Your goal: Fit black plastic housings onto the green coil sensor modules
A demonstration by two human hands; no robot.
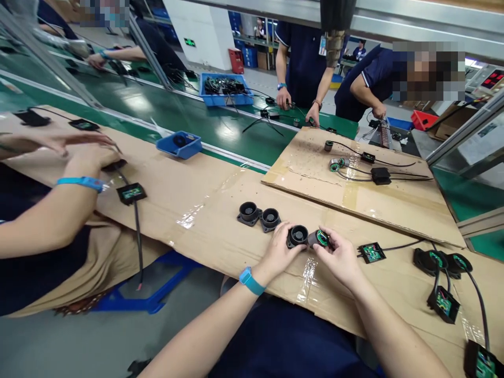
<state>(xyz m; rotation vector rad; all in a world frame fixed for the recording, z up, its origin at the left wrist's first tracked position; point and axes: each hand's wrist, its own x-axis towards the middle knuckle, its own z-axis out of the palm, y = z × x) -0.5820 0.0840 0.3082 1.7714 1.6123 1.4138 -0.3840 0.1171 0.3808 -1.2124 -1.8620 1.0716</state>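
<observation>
Just below the centre of the frame, the person's left hand [276,249] grips a black square-flanged housing [298,235], its round opening facing up. The right hand [339,257], just right of it, pinches a dark cylinder [314,239] with a green circuit board at its end. The two parts sit side by side, very close; whether they touch is hard to tell. A blue wristband [252,281] circles the left wrist.

Left of the hands, two more black housings [249,211] lie next to each other on the brown cardboard [212,220]. At centre right, a small black box [371,253] holds a green board and trails a cable. Further toward the right edge lie round black parts [425,261] wired to another open box [443,304].

A blue bin [179,145] stands at upper left of centre, a dark round piece inside. At the left edge, a co-worker's hands [88,155] cover a dark item near a cabled box [132,193]. At the top, a blue tray [226,100] holds tangled dark cables.
</observation>
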